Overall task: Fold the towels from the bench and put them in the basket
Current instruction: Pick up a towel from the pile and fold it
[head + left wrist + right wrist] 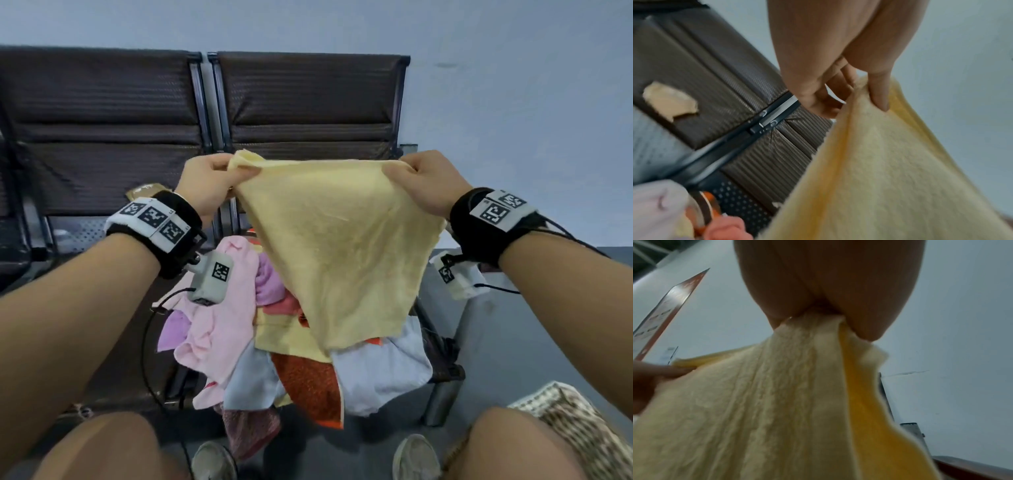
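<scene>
Left hand (205, 185) pinches one top corner of the yellow towel (339, 246) between thumb and curled fingers; the left wrist view shows the thumb (878, 91) pressed on the cloth's edge. Right hand (419, 183) pinches the opposite top corner, its fingers closed tight on bunched fabric in the right wrist view. Held between both hands, the towel hangs spread in the air, its lower corner drooping onto the pile of towels (274, 342) of pink, purple, blue, orange and yellow. That pile lies on the counter (102, 164), a row of dark brown seats against a pale wall. A woven basket (575, 421) sits on the floor at lower right.
</scene>
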`<state>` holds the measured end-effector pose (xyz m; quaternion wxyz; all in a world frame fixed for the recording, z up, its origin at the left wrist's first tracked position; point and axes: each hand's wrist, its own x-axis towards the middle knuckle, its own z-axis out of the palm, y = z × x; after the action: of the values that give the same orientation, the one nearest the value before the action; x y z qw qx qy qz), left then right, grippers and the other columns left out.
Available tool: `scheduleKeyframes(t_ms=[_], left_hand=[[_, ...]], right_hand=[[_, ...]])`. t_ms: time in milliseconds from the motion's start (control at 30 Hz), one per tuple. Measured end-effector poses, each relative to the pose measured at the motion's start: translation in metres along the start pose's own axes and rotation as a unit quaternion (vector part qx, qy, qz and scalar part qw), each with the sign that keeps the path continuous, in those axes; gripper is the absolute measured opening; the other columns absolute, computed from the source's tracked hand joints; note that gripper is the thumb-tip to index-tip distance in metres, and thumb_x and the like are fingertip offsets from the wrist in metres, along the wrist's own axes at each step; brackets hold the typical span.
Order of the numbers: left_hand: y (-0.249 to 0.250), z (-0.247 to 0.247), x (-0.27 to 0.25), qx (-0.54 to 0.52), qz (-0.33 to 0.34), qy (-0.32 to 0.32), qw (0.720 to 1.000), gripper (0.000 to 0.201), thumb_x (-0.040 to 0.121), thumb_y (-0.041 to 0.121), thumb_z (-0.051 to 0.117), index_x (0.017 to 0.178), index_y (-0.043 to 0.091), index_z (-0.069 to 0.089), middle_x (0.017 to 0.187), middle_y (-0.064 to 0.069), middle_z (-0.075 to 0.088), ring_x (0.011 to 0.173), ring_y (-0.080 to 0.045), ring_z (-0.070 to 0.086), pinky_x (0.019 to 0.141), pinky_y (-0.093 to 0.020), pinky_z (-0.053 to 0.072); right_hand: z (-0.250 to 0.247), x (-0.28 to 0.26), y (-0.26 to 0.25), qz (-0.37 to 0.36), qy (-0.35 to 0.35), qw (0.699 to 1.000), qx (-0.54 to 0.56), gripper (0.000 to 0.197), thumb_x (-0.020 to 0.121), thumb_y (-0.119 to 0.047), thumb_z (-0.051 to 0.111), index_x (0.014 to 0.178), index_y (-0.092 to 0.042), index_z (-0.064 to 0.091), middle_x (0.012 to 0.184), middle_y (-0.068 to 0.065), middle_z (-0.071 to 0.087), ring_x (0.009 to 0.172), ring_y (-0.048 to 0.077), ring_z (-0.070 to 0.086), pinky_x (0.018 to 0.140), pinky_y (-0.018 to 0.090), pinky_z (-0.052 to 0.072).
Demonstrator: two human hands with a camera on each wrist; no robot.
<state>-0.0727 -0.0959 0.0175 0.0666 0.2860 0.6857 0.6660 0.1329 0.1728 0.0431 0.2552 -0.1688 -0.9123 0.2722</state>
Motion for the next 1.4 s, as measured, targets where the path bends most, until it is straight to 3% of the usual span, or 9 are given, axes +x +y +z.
scheduleKeyframes(t_ms=[167, 367, 533, 700, 833, 967, 1200, 1300, 1400], left_hand=[[0.019, 0.007, 0.006, -0.149, -0.015, -0.014, 0.989, 0.018, 0.091, 0.022, 0.071, 0.104, 0.013, 0.062, 0.109, -0.01, 0.065, 0.096, -0.02, 0.064, 0.084, -0.036, 0.053], [0.009, 0.011, 0.024, 0.139, 0.051, 0.118, 0.982, 0.034, 0.08, 0.047, 0.075, 0.081, 0.013, 0.072, 0.079, -0.004, 0.072, 0.072, -0.018, 0.064, 0.068, -0.034, 0.052], [0.004, 0.034, 0.025, 0.065, -0.036, 0.168, 0.983, 0.037, 0.084, 0.036, 0.068, 0.058, 0.014, 0.054, 0.062, -0.005, 0.049, 0.063, -0.02, 0.047, 0.06, -0.034, 0.038], [0.019, 0.079, -0.002, -0.053, -0.035, 0.04, 0.997, 0.05, 0.091, 0.035, 0.064, 0.094, -0.014, 0.061, 0.083, -0.014, 0.058, 0.077, -0.024, 0.055, 0.068, -0.043, 0.048], [0.028, 0.106, -0.032, -0.029, 0.026, -0.059, 0.998, 0.039, 0.094, 0.027, 0.067, 0.082, -0.011, 0.066, 0.069, -0.011, 0.057, 0.063, -0.018, 0.054, 0.059, -0.03, 0.048], [0.032, 0.103, -0.044, -0.007, 0.025, -0.122, 0.992, 0.026, 0.093, 0.019, 0.065, 0.068, 0.013, 0.073, 0.065, -0.005, 0.06, 0.055, -0.012, 0.051, 0.052, -0.02, 0.043], [0.022, 0.087, -0.034, -0.038, -0.098, -0.082, 0.991, 0.041, 0.062, -0.001, 0.049, 0.102, -0.002, 0.058, 0.084, -0.013, 0.052, 0.071, -0.02, 0.048, 0.058, -0.029, 0.037], [0.018, 0.077, -0.034, -0.079, -0.185, -0.24, 0.95, 0.024, 0.075, 0.013, 0.052, 0.083, 0.009, 0.074, 0.077, -0.006, 0.068, 0.063, -0.018, 0.065, 0.053, -0.022, 0.048], [0.01, 0.077, -0.02, -0.086, -0.177, -0.221, 0.955, 0.02, 0.096, 0.017, 0.057, 0.099, 0.009, 0.075, 0.082, -0.005, 0.076, 0.065, -0.016, 0.073, 0.05, -0.023, 0.054]], right_hand=[[-0.015, 0.011, -0.006, -0.019, 0.055, 0.997, 0.054, 0.048, 0.096, -0.053, 0.051, 0.067, -0.017, 0.038, 0.062, -0.01, 0.032, 0.055, 0.008, 0.031, 0.054, 0.028, 0.028], [-0.006, 0.014, -0.004, 0.066, 0.016, 0.996, 0.066, 0.049, 0.095, -0.052, 0.053, 0.073, -0.008, 0.055, 0.069, 0.014, 0.044, 0.064, 0.02, 0.043, 0.064, 0.036, 0.04], [0.017, 0.016, -0.02, 0.212, -0.026, 0.96, 0.18, 0.05, 0.095, -0.043, 0.059, 0.112, 0.004, 0.068, 0.108, 0.019, 0.073, 0.1, 0.035, 0.07, 0.097, 0.052, 0.054], [0.04, 0.016, -0.05, 0.236, -0.052, 0.911, 0.334, 0.033, 0.1, -0.027, 0.058, 0.116, 0.002, 0.063, 0.102, 0.011, 0.068, 0.094, 0.027, 0.067, 0.084, 0.038, 0.056], [0.044, 0.01, -0.072, 0.219, -0.093, 0.877, 0.418, 0.036, 0.095, -0.032, 0.063, 0.112, -0.001, 0.067, 0.084, 0.011, 0.069, 0.076, 0.024, 0.068, 0.064, 0.031, 0.054], [0.042, 0.006, -0.074, 0.207, -0.089, 0.912, 0.344, 0.013, 0.094, -0.008, 0.055, 0.097, -0.001, 0.065, 0.08, 0.012, 0.061, 0.076, 0.026, 0.061, 0.067, 0.034, 0.049], [0.038, -0.008, -0.066, 0.144, -0.182, 0.916, 0.327, 0.043, 0.082, 0.011, 0.034, 0.102, -0.002, 0.07, 0.087, 0.012, 0.059, 0.075, 0.024, 0.056, 0.064, 0.03, 0.047], [0.037, -0.006, -0.057, 0.152, -0.172, 0.923, 0.308, 0.036, 0.084, 0.003, 0.041, 0.086, -0.014, 0.073, 0.084, 0.007, 0.066, 0.073, 0.019, 0.061, 0.064, 0.03, 0.05], [0.034, 0.002, -0.038, 0.141, -0.195, 0.943, 0.228, 0.015, 0.09, -0.024, 0.064, 0.092, -0.011, 0.071, 0.095, 0.005, 0.07, 0.084, 0.026, 0.066, 0.074, 0.037, 0.051]])
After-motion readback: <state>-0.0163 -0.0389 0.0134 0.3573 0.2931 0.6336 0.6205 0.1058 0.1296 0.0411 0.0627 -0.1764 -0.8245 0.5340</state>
